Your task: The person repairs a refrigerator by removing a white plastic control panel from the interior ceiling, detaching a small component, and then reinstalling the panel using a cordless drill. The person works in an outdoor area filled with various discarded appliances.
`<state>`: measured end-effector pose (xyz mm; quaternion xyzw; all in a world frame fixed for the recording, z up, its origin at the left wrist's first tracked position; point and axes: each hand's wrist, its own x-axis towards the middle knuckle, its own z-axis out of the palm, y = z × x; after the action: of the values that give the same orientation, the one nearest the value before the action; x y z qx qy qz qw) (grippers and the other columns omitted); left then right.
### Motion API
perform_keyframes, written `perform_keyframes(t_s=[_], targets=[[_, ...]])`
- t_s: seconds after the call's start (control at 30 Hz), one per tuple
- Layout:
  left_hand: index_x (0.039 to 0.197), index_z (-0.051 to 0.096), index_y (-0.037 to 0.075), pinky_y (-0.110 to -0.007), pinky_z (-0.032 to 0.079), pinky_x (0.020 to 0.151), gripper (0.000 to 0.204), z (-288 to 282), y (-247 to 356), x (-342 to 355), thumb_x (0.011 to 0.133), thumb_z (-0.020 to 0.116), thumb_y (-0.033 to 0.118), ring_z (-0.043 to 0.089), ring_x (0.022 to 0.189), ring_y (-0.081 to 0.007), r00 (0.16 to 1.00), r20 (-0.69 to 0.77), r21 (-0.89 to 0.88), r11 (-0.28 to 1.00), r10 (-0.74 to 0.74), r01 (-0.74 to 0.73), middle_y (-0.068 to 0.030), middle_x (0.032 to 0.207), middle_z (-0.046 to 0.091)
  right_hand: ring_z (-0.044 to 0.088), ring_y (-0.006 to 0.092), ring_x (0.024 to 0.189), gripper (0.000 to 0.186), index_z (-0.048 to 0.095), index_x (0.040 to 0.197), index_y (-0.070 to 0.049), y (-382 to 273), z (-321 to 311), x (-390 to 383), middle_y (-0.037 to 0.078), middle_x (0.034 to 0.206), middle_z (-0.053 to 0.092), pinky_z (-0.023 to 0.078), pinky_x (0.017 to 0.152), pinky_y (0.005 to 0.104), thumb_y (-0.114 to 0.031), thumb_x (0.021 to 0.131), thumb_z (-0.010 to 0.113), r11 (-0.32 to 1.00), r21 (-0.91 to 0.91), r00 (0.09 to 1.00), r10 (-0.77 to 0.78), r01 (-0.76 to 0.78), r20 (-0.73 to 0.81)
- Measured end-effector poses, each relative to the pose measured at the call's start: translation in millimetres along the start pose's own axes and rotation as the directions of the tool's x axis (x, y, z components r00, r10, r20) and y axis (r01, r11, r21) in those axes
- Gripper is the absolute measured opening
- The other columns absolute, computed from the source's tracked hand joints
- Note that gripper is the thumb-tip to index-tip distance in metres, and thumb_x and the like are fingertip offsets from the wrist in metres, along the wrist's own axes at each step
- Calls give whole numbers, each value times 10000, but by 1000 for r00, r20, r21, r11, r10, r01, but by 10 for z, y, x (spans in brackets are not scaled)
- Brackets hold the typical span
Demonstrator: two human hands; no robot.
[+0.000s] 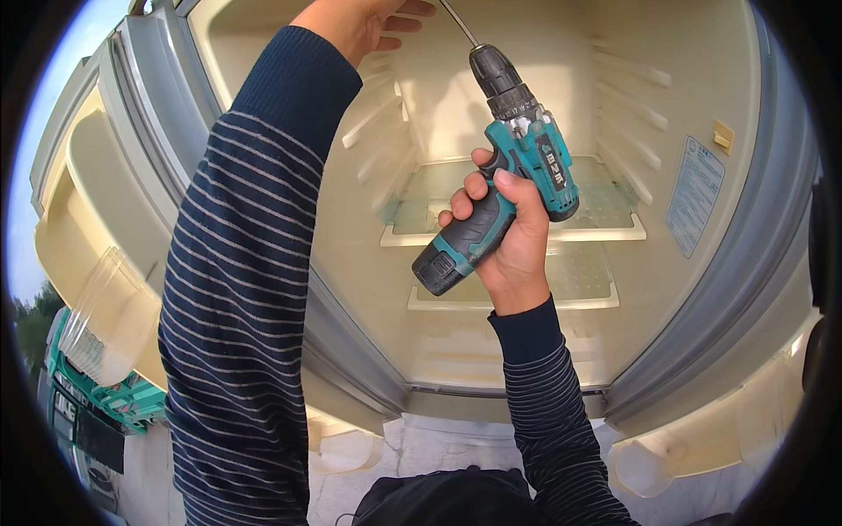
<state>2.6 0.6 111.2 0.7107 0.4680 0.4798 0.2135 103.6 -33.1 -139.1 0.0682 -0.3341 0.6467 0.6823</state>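
Observation:
My right hand (519, 250) grips the handle of a teal-and-black cordless drill (539, 162), fingers wrapped round it and thumb on its side. The drill tilts upward, with a long thin metal bit (460, 24) running out of the top edge. My left hand (355, 24) is raised at the top, beside the bit, fingers apart; part of it is cut off by the frame. Both arms reach into the cream interior (447, 96) of an open refrigerator, below which the drill's tip is out of sight. Dark striped sleeves cover my forearms.
Two glass shelves (596, 230) with cream rims sit inside, below ribbed side rails. Open doors with bins (105, 307) stand either side; a label (693, 193) is on the right wall. Pale pavement (438, 447) lies below, and teal objects (96, 403) stand outside at lower left.

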Motion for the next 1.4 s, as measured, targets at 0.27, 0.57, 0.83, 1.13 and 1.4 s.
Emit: perform_keyframes(t_s=[0.27,0.57,0.83,1.13,1.4], targets=[[1250,624,52,-462,446,979,802,11,-23,61,827,711,728,599,1067,-307,999,15,-42,999,-29,30,-155,1112,670,601,166,717,283,573,1138,-98,179,182,275,-1,798,583,546,717,412,-265,914,622,990,133,999,38,-39,14],[1243,639,124,-414,410,885,715,25,-35,51,839,715,710,588,875,-216,1000,-23,-33,999,-11,10,-92,1004,701,610,179,720,304,564,1159,-98,251,145,383,6,796,574,547,713,411,-274,915,606,988,151,999,38,-40,17],[1276,628,102,-415,407,882,735,34,-14,17,853,705,698,588,895,-222,999,-18,-21,999,31,-32,-117,1036,702,598,161,752,273,577,1151,-145,435,43,542,-27,809,575,539,769,435,-277,918,629,927,339,979,106,-160,173],[1184,669,106,-393,404,800,643,105,6,-160,865,713,663,581,810,-195,989,-48,-11,990,139,-140,-79,892,686,552,121,712,175,597,1027,-175,589,17,634,-80,740,542,515,770,389,-267,897,669,848,467,953,130,-249,272],[1194,667,108,-377,402,786,664,68,-44,-14,851,723,674,585,812,-178,993,-86,-20,997,76,-78,-71,900,696,562,136,706,195,591,1037,-175,567,44,620,-71,737,540,518,760,414,-281,892,667,880,419,961,129,-224,243]])
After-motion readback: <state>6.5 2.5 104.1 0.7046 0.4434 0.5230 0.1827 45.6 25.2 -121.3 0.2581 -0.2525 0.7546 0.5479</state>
